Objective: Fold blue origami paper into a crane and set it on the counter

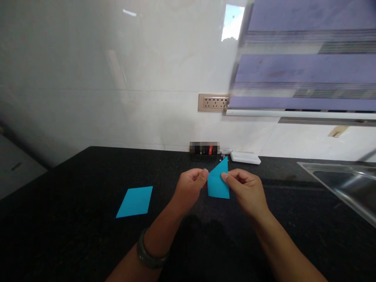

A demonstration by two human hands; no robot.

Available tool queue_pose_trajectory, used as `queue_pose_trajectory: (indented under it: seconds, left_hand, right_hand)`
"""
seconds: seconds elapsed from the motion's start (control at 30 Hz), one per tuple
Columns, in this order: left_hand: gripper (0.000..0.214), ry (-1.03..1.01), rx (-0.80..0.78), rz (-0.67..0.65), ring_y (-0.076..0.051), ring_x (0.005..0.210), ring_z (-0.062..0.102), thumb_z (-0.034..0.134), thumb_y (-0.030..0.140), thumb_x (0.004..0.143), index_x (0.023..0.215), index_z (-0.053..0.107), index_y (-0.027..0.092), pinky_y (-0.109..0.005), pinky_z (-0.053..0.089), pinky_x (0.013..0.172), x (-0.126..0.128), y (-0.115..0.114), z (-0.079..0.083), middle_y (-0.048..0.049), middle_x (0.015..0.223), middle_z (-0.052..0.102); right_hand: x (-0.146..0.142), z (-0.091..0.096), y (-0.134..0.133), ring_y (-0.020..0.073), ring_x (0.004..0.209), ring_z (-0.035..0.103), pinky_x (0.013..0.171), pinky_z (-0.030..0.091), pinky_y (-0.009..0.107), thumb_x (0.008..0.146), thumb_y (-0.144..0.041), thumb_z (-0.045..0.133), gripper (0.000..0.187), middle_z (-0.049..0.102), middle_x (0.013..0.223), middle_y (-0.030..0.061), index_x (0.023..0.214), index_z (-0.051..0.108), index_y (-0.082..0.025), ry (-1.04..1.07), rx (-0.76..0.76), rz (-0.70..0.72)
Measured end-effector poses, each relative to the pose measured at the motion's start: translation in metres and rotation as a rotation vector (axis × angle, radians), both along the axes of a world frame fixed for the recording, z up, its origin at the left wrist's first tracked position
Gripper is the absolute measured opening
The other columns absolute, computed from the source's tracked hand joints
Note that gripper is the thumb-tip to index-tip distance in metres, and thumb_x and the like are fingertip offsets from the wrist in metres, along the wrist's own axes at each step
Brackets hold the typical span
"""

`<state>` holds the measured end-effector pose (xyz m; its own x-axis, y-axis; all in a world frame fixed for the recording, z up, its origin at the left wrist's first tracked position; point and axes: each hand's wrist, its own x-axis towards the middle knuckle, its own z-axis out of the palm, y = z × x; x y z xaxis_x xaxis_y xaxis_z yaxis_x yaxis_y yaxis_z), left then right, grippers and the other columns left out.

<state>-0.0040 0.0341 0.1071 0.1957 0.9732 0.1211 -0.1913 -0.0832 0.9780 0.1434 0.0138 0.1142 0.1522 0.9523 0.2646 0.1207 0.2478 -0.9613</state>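
Observation:
A folded piece of blue paper (218, 187) is held up over the dark counter, its top running to a point and its lower edge nearly straight. My left hand (190, 187) pinches its left edge between thumb and fingers. On the right edge, my right hand (246, 190) grips it with the thumb lying on the near face. Another blue sheet (136, 201), shaped like a slanted four-sided piece, lies flat on the counter to the left of my hands.
Behind the paper, a black box (205, 150) and a white tray-like object (245, 157) rest against the tiled wall. A metal sink (346, 184) is set into the counter (73, 231) at right. A socket panel (214, 102) and purple striped blind (302, 74) are above.

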Motion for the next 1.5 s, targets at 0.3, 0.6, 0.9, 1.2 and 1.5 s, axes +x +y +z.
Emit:
queue_pose_trajectory:
  seconds: [0.3,0.6,0.9,1.2,1.5]
  left_hand:
    - [0.022,0.040,0.086,0.103,-0.008,0.050,0.042,0.058,0.035,0.071,0.068,0.057,0.013,-0.021,0.033,0.049,-0.010,0.001,0.004,0.0025,0.055,0.050]
    - [0.020,0.574,0.458,0.090,-0.015,0.064,0.052,0.048,0.028,0.077,0.068,0.063,0.018,-0.024,0.035,0.059,-0.010,-0.007,0.011,-0.0016,0.065,0.060]
    - [0.021,0.636,0.448,0.202,-0.014,0.060,0.050,0.049,0.030,0.077,0.069,0.063,0.017,-0.023,0.034,0.055,-0.020,-0.002,0.014,-0.0012,0.064,0.060]
    - [0.023,0.610,0.315,0.032,-0.012,0.054,0.048,0.057,0.034,0.071,0.062,0.065,0.014,-0.022,0.033,0.049,-0.020,-0.001,0.013,-0.0018,0.056,0.058]
    - [0.029,-0.062,-0.009,-0.034,-0.012,0.065,0.058,0.070,0.026,0.062,0.085,0.062,0.010,-0.025,0.045,0.065,-0.002,-0.004,0.008,-0.0048,0.073,0.065]
  right_hand:
    - [-0.006,-0.005,0.002,0.0097,0.047,0.049,0.047,0.040,0.023,0.067,-0.031,0.063,0.017,0.055,0.052,-0.0019,0.065,0.058,-0.015,-0.087,-0.069,0.212]
    - [-0.003,-0.004,0.000,0.0135,0.064,0.054,0.058,0.042,0.025,0.076,-0.029,0.055,0.015,0.061,0.069,0.0025,0.072,0.063,-0.017,-0.368,0.161,0.157]
    - [0.016,0.007,0.001,0.0118,0.058,0.050,0.055,0.037,0.023,0.077,-0.019,0.050,0.016,0.056,0.062,0.0001,0.064,0.059,-0.016,-0.587,0.175,0.195]
    - [0.007,0.003,0.000,0.0106,0.059,0.047,0.052,0.035,0.023,0.075,-0.030,0.057,0.015,0.052,0.066,0.0000,0.070,0.063,-0.017,-0.499,0.133,0.308]
    - [-0.006,-0.008,0.002,0.0055,0.038,0.033,0.039,0.023,0.020,0.077,-0.037,0.055,0.025,0.044,0.046,-0.0061,0.064,0.050,-0.017,0.143,-0.066,0.141]
